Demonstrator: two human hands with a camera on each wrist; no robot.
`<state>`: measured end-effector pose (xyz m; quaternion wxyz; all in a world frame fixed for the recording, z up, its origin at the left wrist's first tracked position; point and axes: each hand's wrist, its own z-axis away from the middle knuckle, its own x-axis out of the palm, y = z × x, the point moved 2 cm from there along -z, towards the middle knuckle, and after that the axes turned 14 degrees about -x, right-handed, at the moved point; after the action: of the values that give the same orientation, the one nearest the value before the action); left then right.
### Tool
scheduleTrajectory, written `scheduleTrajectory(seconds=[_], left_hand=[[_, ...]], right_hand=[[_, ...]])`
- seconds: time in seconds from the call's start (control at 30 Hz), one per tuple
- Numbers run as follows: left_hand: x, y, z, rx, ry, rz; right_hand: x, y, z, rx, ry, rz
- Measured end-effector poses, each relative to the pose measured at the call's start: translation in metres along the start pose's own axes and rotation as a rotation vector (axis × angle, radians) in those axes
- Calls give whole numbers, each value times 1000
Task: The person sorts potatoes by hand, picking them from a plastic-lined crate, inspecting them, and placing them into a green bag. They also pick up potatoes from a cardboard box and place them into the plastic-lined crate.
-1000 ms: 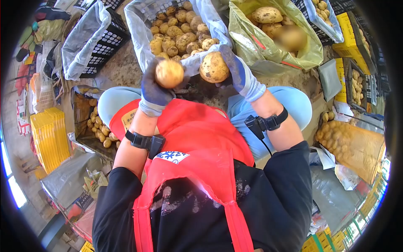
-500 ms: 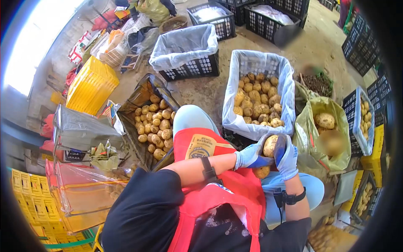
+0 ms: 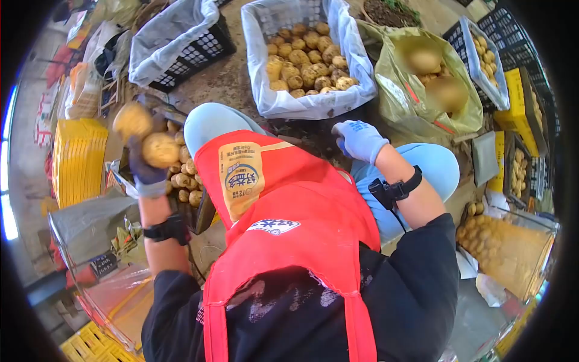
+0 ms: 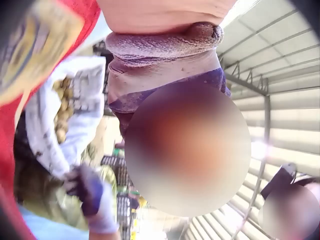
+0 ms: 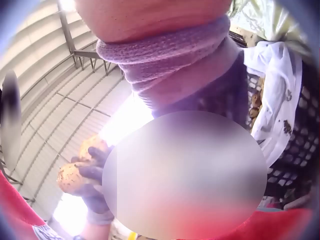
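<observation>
Two potatoes (image 3: 160, 149) in the left hand (image 3: 146, 173), with gloved fingers (image 5: 91, 172) curled round the pair. Right hand (image 3: 362, 142) near the right knee, fingers loosely bent, nothing visible in them, tips partly hidden.

Beneath or just right of the left fingers: a dark-walled container (image 3: 207, 214) with a heap of potatoes (image 3: 184, 179) inside; height above the heap impossible to tell. Step in hand, by the look of it: placing the pair there, release not yet made. Next move, in all likelihood: lowering close to the heap, then uncurling gently, against bruising or rolling over the edge. For the right fingers, probably a fresh reach for more.

Ahead and left of the right fingers: a white-lined crate (image 3: 313, 108), well stocked with potatoes. Ahead and right of them: a green bag (image 3: 395, 87) with large potatoes, partly blurred. Ahead of the left fingers, farther off: another lined crate (image 3: 193, 63), bottom out of sight. Well to the right of the right fingers: a small lined crate (image 3: 497, 99), also with potatoes, and a net sack (image 3: 506, 241) of more potatoes.
</observation>
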<state>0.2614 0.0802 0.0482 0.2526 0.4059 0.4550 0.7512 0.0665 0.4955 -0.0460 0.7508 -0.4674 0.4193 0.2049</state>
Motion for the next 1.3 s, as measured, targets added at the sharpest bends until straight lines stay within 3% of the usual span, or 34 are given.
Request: scheduleTrajectory(seconds=[0.07, 0.1, 0.17, 0.2, 0.27, 0.33, 0.37, 0.43, 0.47, 0.5, 0.53, 0.57, 0.63, 0.67, 0.73, 0.77, 0.83, 0.97, 1.07, 1.17, 1.27, 1.3], left_hand=[[-81, -10, -8, -77, 310, -32], [-112, -18, -9, -269, 387, 65], [-215, -71, -17, -445, 514, 119], [-234, -88, -8, -374, 435, -65], [-267, -98, -18, -371, 387, -866], [-241, -80, -39, -208, 436, -1667], [-220, -62, -76, -201, 454, -1561], [-142, -27, -164, -234, 374, -756], [-84, -16, -201, -214, 249, -599], [-22, -12, -231, -207, 98, -551], [40, -12, -250, -236, -104, -726], [120, -22, -268, -372, -114, -856], [187, -90, -319, -577, -418, -930], [218, -125, -323, -387, -557, -1523], [238, -193, -347, -181, -774, -2313], [225, -232, -369, -227, -865, -2528], [200, -280, -392, -425, -915, -2638], [176, -281, -399, -368, -850, -2431], [211, -232, -374, -378, -741, -2384], [228, -178, -339, -17, -638, -2093], [248, -135, -275, -236, -752, -1467], [260, -122, -241, -308, -759, -1234]], right_hand=[[0, 1, 1, -6, -31, 9], [-1, 1, 1, -13, -48, 11], [-5, 4, 6, -17, -35, -1], [-7, 5, 9, -18, -26, -10], [-14, 7, 13, 28, -11, -81], [-19, 13, 16, 28, 58, -158], [-24, 13, 14, 56, 86, -123], [-34, 13, 4, 105, 143, -53], [-35, 14, 0, 78, 218, -68], [-34, 16, -3, 54, 295, -82], [-34, 18, -6, 36, 377, -96], [-36, 20, -8, 38, 397, -69], [-43, 24, -11, 44, 434, -5], [-45, 29, -11, 64, 358, -9], [-50, 35, -14, 101, 329, -6], [-53, 38, -16, 120, 317, -1], [-56, 40, -16, 144, 313, -4], [-57, 41, -11, 161, 284, -71], [-53, 36, -8, 112, 332, -9], [-55, 27, -2, 75, 366, 21], [-49, 23, -4, 97, 488, -96], [-50, 23, -8, 111, 521, -350]])
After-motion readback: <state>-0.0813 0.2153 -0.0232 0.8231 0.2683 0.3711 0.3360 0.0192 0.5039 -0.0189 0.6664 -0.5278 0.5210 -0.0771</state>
